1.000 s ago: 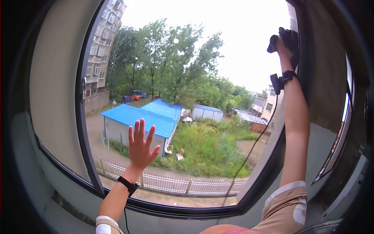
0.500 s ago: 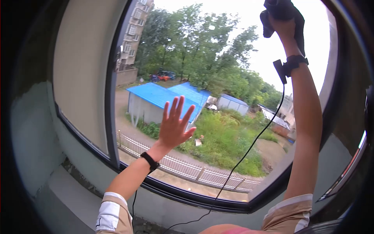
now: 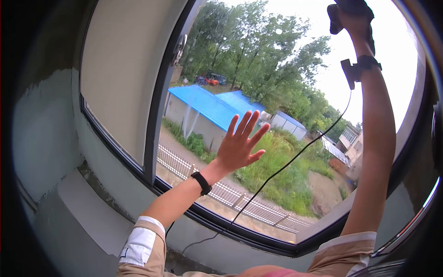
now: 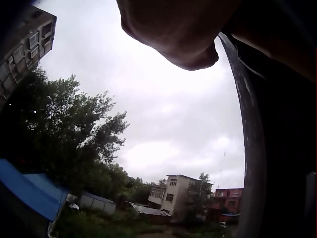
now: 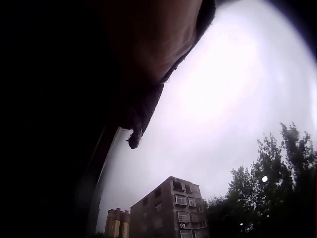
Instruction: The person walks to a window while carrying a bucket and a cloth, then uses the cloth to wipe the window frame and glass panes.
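High at the upper right of the head view, my right hand (image 3: 357, 27) grips a dark cloth (image 3: 334, 19) at the window. The cloth covers its fingers, and the top of the bundle reaches the view's edge. In the right wrist view, the frayed edge of the cloth (image 5: 143, 116) hangs beside the palm, against bright sky. Lower and nearer the middle, my left hand (image 3: 237, 144) is raised before the window with fingers straight and spread, holding nothing. Only the dark underside of the left hand (image 4: 178, 34) shows in the left wrist view.
A dark window frame (image 3: 154, 115) with a metal latch (image 3: 180, 50) borders the pane, beside a beige panel (image 3: 122, 78). A black cable (image 3: 295, 159) runs down from the right wristband. Outside are blue-roofed sheds (image 3: 203, 106), trees and a fence.
The head view has tilted and shifted. My right hand has moved with the cloth from beside the right window frame to higher up, farther from that frame. My left hand stays spread.
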Action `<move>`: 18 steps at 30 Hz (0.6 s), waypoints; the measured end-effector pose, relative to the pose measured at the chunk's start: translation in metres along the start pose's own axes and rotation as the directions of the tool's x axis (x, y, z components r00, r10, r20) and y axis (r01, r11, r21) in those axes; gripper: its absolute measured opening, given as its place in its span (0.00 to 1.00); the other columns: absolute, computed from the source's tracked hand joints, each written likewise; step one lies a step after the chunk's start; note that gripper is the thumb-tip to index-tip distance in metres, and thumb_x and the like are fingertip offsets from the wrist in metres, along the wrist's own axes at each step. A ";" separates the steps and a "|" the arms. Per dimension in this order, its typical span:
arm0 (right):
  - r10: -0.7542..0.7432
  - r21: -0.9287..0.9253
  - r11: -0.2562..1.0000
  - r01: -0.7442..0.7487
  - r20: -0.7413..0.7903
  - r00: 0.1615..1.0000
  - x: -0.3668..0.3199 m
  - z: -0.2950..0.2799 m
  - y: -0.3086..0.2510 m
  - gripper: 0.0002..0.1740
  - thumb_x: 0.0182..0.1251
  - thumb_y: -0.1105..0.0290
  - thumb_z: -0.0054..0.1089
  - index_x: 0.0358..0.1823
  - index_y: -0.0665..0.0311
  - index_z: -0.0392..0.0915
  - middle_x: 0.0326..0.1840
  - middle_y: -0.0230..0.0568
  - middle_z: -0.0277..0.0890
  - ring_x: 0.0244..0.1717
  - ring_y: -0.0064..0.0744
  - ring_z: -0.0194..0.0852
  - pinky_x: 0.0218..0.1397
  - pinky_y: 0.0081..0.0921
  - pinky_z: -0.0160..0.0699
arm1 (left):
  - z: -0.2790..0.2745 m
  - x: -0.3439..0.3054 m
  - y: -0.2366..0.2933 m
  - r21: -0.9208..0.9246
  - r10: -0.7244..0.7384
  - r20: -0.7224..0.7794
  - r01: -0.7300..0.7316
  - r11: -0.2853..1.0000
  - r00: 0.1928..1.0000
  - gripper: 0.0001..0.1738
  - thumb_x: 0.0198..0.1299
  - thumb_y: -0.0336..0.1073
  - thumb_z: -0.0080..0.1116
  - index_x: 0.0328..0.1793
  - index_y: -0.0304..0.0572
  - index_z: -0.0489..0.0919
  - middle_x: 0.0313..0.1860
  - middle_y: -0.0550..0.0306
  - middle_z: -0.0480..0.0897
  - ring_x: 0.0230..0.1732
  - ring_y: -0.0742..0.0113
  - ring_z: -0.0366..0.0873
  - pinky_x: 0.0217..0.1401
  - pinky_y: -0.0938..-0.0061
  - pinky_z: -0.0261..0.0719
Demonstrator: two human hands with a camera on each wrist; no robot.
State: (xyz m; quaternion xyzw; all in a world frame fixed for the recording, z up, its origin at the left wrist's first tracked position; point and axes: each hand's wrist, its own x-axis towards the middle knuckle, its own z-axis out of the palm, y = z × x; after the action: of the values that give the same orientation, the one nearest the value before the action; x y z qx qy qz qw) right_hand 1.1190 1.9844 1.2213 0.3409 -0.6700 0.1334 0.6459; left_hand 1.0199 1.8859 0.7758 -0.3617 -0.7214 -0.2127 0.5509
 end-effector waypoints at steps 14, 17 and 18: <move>-0.129 -0.863 -0.398 0.312 0.389 0.912 0.057 -0.006 0.075 0.21 0.80 0.50 0.52 0.50 0.63 0.81 0.41 0.46 0.84 0.43 0.38 0.88 0.38 0.36 0.87 | -0.002 0.003 -0.002 -0.009 -0.024 0.008 0.024 1.000 1.000 0.42 0.78 0.70 0.25 0.92 0.62 0.49 0.91 0.41 0.45 0.91 0.45 0.39 0.90 0.41 0.33; -0.255 -0.942 -0.052 0.331 0.333 0.908 0.016 0.012 0.075 0.21 0.80 0.51 0.53 0.49 0.63 0.81 0.41 0.45 0.84 0.42 0.37 0.87 0.37 0.36 0.87 | 0.001 0.003 -0.003 0.007 0.009 -0.055 -0.009 1.000 0.998 0.43 0.77 0.71 0.28 0.92 0.65 0.51 0.91 0.42 0.45 0.92 0.46 0.38 0.89 0.41 0.31; -0.280 -0.935 0.054 0.350 0.322 0.904 -0.004 0.021 0.074 0.20 0.80 0.51 0.53 0.49 0.63 0.80 0.40 0.45 0.84 0.41 0.37 0.87 0.37 0.36 0.87 | -0.001 0.004 -0.004 -0.026 -0.001 -0.044 0.000 1.000 0.999 0.43 0.76 0.73 0.30 0.91 0.69 0.52 0.92 0.44 0.46 0.92 0.47 0.39 0.89 0.41 0.31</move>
State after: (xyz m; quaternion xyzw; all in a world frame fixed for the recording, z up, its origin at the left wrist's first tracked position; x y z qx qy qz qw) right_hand 1.0559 2.0262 1.2340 -0.0254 -0.5165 -0.4899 0.7019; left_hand 1.0171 1.8842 0.7804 -0.3639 -0.7063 -0.2300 0.5620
